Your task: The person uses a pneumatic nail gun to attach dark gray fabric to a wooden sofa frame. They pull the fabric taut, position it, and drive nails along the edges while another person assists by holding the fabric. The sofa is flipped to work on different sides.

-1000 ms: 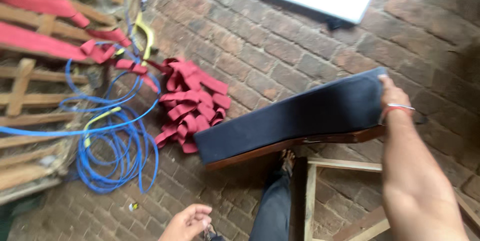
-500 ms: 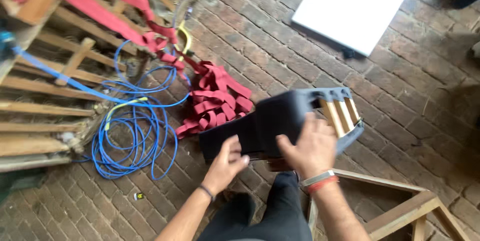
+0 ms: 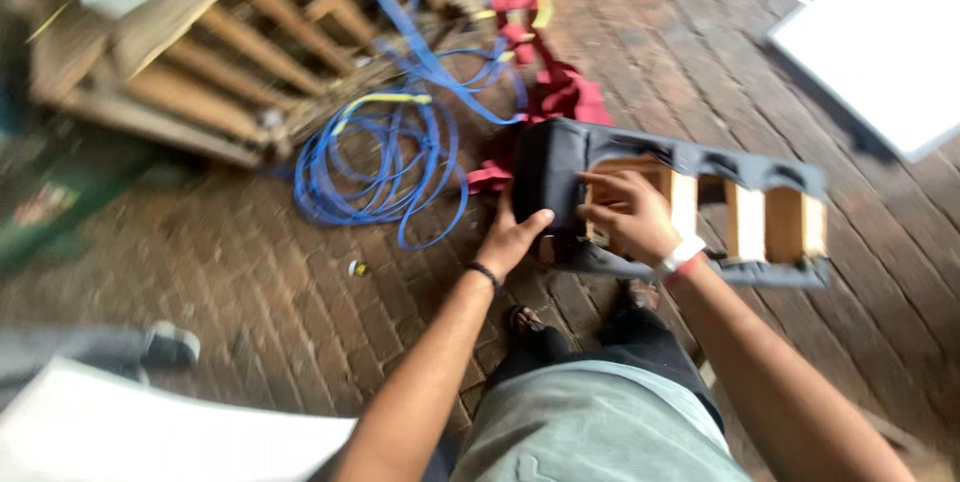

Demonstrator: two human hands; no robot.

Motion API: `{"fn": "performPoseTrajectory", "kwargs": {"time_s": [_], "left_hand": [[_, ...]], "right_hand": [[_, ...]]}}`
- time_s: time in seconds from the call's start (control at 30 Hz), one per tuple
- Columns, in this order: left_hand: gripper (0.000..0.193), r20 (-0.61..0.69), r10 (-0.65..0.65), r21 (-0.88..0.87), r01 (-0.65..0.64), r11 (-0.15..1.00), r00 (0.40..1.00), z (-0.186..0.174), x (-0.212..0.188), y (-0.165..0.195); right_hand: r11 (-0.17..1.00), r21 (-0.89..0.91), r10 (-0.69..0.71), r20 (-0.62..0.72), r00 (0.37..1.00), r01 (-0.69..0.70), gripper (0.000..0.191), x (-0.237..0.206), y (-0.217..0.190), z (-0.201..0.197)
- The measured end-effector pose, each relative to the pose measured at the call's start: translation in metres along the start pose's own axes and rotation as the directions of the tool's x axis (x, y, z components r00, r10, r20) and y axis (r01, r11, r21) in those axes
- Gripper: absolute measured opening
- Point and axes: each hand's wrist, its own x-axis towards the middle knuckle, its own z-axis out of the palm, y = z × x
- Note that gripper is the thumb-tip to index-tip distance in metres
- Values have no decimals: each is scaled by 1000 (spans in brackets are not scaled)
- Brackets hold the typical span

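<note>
I hold a dark upholstered seat panel [image 3: 560, 157] turned so its wooden frame underside [image 3: 745, 222] faces me. My left hand [image 3: 515, 239] presses against the panel's near left corner from below. My right hand [image 3: 625, 214] grips a wooden slat and the fabric edge on the underside. A dark band sits on my left wrist, a white and red band on my right wrist.
A coiled blue hose [image 3: 385, 157] lies on the brick floor [image 3: 250, 262] to the left. Red straps [image 3: 560, 92] lie behind the panel. Wooden pallets [image 3: 230, 42] stand at the upper left. White boards lie at the upper right [image 3: 885, 52] and lower left [image 3: 140, 432].
The panel has been turned over, so its wooden underside now shows. Both hands have shifted onto its left end. The view has swung to the right.
</note>
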Motion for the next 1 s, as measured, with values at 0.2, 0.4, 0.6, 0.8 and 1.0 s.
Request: {"fn": "performPoseTrajectory", "kwargs": {"time_s": [0.2,0.4,0.6,0.8,1.0], "left_hand": [[88,-251,-27,2,28,1000,968,-48,-5,-2],[84,-352,-147,-200,79,977,924,-85,-19,-10],[72,-524,-46,-19,42,999,850,-110,-36,-45],[64,-660,-76,-88,23,996,748,-147,-74,-89],[58,-843,-136,-281,-210,936,520,-219,-193,-118]], "right_hand": [[709,-696,-449,-318,835,116,61,34,60,-24],[687,413,579,187,794,-598,53,82,86,-7],[684,333,527,391,755,-649,60,91,46,44],[743,26,628,321,709,-669,44,103,46,106],[708,-200,694,373,616,-677,39,101,29,238]]}}
